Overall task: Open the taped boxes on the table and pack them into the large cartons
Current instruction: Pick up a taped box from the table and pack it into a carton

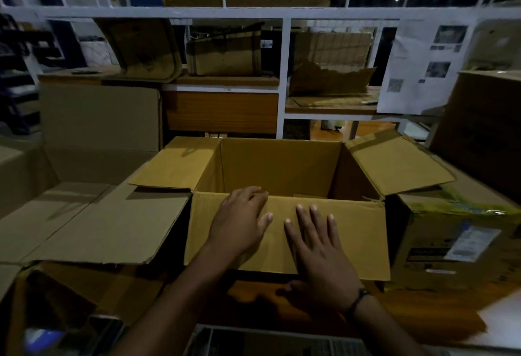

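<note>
The large carton (282, 169) stands open at the middle of the table (417, 309), flaps spread. The right hand (321, 251) lies flat on its near flap, fingers straight, gripping nothing. At its 9 o'clock the left hand (239, 220) rests likewise, fingers loosely bent at the rim. A taped box (451, 237) sits at the carton's 3 o'clock.

open carton (284, 240) plain matt brown cardboard, bit creased. box on right (456, 240) darker card, glossy crinkly tape, paper label. surface (417, 307) orange-brown wood, slight sheen. shelf frame (286, 74) white painted metal, looks like.
</note>
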Action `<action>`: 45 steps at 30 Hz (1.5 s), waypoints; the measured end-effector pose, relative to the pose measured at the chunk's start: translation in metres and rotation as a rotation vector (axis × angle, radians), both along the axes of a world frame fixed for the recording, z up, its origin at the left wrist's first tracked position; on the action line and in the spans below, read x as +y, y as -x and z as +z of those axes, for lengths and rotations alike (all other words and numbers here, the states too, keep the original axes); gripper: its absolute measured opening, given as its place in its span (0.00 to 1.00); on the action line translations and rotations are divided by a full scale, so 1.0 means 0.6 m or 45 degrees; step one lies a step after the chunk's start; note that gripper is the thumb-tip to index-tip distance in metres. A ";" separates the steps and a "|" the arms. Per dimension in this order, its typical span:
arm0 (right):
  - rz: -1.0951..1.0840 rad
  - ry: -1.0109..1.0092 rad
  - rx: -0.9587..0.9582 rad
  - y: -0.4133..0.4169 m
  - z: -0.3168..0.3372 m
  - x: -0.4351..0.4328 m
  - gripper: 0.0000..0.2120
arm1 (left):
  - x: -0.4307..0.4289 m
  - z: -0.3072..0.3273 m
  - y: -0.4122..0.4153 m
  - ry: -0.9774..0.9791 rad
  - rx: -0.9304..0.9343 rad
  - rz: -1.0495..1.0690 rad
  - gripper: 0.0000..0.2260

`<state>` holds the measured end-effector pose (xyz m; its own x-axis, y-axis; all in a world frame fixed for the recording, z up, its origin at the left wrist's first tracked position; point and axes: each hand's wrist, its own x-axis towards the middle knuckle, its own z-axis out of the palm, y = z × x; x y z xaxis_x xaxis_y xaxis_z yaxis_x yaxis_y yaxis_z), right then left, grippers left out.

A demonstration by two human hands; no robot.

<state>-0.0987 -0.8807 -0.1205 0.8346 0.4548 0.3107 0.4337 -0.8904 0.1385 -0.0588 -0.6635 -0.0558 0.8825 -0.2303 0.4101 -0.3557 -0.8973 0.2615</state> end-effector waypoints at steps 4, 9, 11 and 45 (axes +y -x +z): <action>0.069 0.016 -0.091 0.014 0.038 -0.013 0.43 | -0.008 0.048 0.018 -0.073 0.139 0.004 0.22; 0.135 -0.128 -0.262 0.037 0.117 -0.033 0.24 | -0.004 0.126 0.054 0.211 0.056 -0.079 0.13; 0.102 -0.135 -0.397 0.030 0.152 -0.041 0.18 | 0.000 0.148 0.069 0.433 -0.309 -0.139 0.10; -0.591 -0.591 -0.121 -0.104 0.013 -0.114 0.41 | 0.045 -0.098 -0.055 0.525 -0.180 0.515 0.40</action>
<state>-0.0363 -0.9490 -0.1127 0.8710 -0.1442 0.4696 -0.0047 -0.9583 -0.2856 -0.0256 -0.6365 -0.1147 0.7973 0.3160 0.5142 -0.0638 -0.8030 0.5925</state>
